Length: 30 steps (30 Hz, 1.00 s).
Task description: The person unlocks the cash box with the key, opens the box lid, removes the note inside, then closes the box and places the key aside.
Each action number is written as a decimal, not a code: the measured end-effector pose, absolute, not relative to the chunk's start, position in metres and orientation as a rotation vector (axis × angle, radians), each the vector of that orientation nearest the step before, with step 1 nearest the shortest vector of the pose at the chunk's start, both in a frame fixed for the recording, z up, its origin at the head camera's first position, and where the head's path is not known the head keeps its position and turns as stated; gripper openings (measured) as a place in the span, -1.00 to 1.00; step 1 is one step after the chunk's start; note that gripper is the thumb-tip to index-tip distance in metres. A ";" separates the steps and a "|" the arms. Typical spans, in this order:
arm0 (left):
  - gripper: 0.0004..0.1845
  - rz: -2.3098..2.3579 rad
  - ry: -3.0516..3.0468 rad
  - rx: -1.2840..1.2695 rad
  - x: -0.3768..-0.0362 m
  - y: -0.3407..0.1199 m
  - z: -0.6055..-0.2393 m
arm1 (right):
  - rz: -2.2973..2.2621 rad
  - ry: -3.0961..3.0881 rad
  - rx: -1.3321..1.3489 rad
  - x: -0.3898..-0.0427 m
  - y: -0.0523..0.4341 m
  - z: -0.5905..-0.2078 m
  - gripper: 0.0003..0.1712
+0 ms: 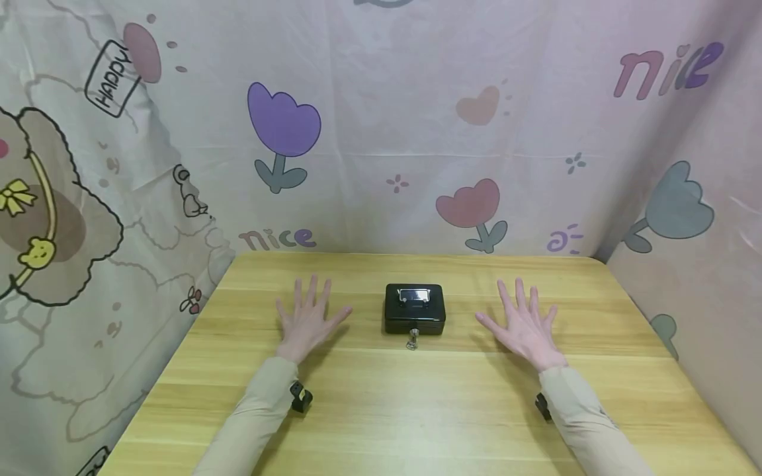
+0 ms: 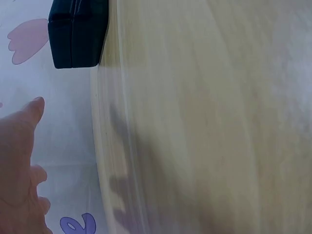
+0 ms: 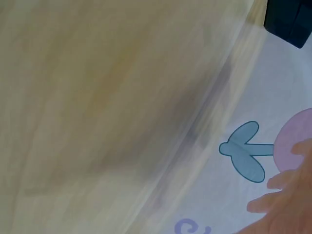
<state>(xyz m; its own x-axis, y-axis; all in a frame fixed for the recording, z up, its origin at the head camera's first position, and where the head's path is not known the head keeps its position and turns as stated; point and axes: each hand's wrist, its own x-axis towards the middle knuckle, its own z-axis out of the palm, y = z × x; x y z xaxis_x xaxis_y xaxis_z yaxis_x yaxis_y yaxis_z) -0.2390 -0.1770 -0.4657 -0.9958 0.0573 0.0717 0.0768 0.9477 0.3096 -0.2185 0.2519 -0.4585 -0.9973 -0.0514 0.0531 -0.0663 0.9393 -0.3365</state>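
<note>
1. A small black cash box sits closed at the middle of the wooden bench, toward its far edge, with a key in the front lock and a metal handle folded flat on the lid.
2. The left hand lies flat on the bench to the box's left, fingers spread, holding nothing; the right hand lies the same way to its right. Both are clear of the box.
3. The box looks rigid, probably metal, smooth-sided and fairly light; the lid handle or the two side walls seem the surest holds, and the protruding key could snag.
4. Only the head view shows key, handle and both hands together. The left wrist view shows a side of the box and the hand's thumb; the right wrist view catches just a corner and some fingertips against the printed cloth backdrop.
</note>
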 end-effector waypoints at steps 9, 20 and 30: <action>0.00 -0.513 -3.086 -0.150 -0.238 -0.170 -0.463 | 0.793 -3.057 0.097 -0.219 0.245 -0.455 0.12; 0.01 -0.953 -3.039 -0.351 -0.239 -0.157 -0.462 | 1.303 -2.915 0.105 -0.212 0.232 -0.449 0.03; 0.09 -1.531 -2.946 -0.535 -0.250 -0.143 -0.462 | 1.888 -2.638 -0.094 -0.199 0.205 -0.451 -0.11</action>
<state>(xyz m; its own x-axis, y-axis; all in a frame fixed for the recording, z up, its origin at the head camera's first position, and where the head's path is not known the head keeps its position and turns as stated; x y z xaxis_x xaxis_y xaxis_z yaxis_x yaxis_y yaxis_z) -0.2499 -0.1425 -0.4623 -0.9256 0.3753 -0.0489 0.1757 0.5406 0.8227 -0.1989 0.2054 -0.4507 -0.9930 -0.0133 -0.1177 0.1071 0.3236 -0.9401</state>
